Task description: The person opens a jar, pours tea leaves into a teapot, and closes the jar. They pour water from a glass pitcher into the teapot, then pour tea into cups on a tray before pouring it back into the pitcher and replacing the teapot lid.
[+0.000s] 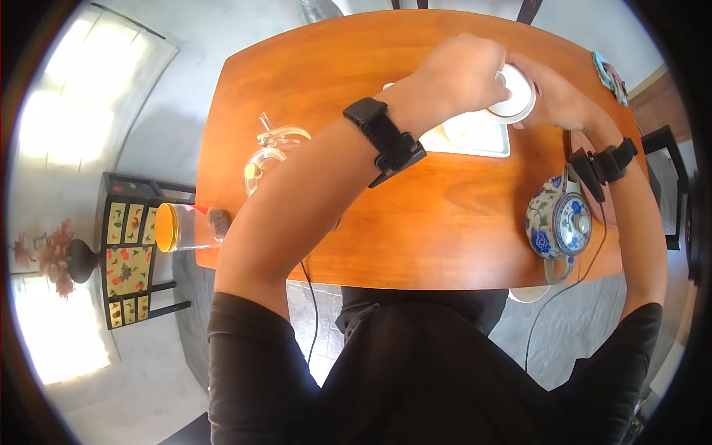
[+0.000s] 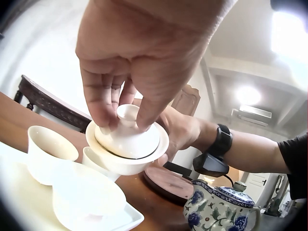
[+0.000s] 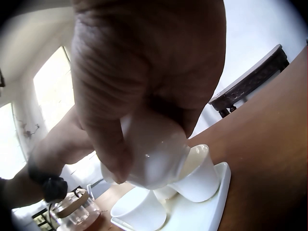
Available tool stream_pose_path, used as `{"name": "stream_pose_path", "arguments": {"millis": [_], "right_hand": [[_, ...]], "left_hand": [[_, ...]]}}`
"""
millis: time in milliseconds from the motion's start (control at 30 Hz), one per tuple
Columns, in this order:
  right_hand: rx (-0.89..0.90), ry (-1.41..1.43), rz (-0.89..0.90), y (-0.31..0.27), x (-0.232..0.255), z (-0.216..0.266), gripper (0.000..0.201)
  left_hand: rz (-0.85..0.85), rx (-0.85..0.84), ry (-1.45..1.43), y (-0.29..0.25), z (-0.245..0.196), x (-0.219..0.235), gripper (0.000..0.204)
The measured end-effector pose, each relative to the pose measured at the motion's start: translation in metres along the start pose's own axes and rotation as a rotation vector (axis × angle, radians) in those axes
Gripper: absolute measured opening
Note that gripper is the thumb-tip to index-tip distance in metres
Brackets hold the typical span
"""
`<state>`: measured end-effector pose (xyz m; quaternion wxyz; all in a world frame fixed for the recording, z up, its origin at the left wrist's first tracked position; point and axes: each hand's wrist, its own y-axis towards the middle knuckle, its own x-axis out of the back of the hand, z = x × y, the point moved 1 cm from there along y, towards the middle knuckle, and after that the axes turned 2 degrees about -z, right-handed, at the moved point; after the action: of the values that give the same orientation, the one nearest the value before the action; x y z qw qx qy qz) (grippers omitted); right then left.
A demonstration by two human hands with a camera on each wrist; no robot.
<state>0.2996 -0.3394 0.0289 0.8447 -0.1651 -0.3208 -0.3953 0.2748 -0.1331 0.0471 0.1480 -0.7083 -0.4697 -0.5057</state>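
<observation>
In the left wrist view my left hand (image 2: 139,57) pinches the knob of a white lid (image 2: 127,139), which sits in the mouth of a white bowl (image 2: 120,165). My right hand (image 3: 149,62) grips that bowl (image 3: 154,149) by its side, holding it tilted above a white tray (image 3: 202,216). White cups (image 3: 139,209) stand on the tray, just under the bowl in the right wrist view. From the head, the left hand (image 1: 467,74) and right hand (image 1: 552,96) meet at the bowl, over the tray's right end.
A blue-and-white teapot (image 1: 545,222) stands at the table's right, by a round brown board (image 2: 168,183). At the left are a glass teapot (image 1: 259,167) and a jar with a yellow lid (image 1: 167,228). A folded cloth (image 1: 610,78) lies at the far right edge.
</observation>
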Motion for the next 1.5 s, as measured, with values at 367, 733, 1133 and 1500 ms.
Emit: {"name": "stream_pose_path", "arguments": {"millis": [367,733,1133,1500], "right_hand": [[0.169,-0.168,0.106,0.014,0.003,0.009,0.092],[0.233,-0.209,0.112,0.024,0.007,0.006,0.087],[0.22,-0.224,0.133,0.025,0.01,0.009,0.085],[0.266,-0.235,0.131,0.024,0.009,0.013,0.085]], "left_hand": [[-0.047,0.04,-0.005,-0.012,0.005,0.0,0.036],[-0.084,0.08,-0.02,-0.011,0.009,-0.003,0.037],[-0.116,0.071,-0.024,-0.012,0.007,-0.004,0.037],[-0.109,0.069,-0.054,-0.015,0.007,0.0,0.037]]}}
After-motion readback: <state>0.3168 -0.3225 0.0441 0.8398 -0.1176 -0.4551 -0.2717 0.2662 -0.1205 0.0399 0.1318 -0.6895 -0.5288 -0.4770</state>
